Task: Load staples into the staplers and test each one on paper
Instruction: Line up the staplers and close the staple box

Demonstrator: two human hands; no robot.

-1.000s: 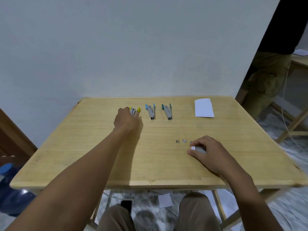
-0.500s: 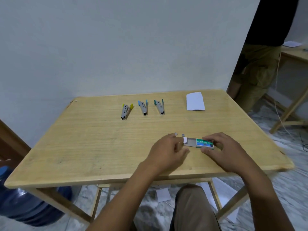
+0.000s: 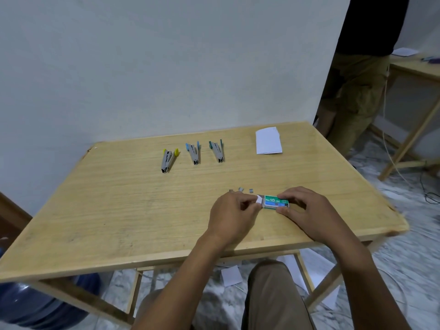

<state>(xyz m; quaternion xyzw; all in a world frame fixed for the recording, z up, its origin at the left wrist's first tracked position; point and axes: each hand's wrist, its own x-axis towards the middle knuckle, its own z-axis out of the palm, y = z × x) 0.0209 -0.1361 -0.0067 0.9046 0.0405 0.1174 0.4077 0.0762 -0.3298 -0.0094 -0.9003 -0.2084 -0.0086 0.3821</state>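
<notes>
Head view: the right hand [image 3: 307,210] grips the staple box [image 3: 276,202], lying left-right near the front edge of the desk [image 3: 119,210]; the left hand [image 3: 231,215] pinches its white drawer [image 3: 258,199] at the left end.

Both hands [image 3: 229,216] [image 3: 307,210] hold a green staple box [image 3: 276,202] on the table [image 3: 119,210]; three staplers [image 3: 194,153] lie beyond.
</notes>
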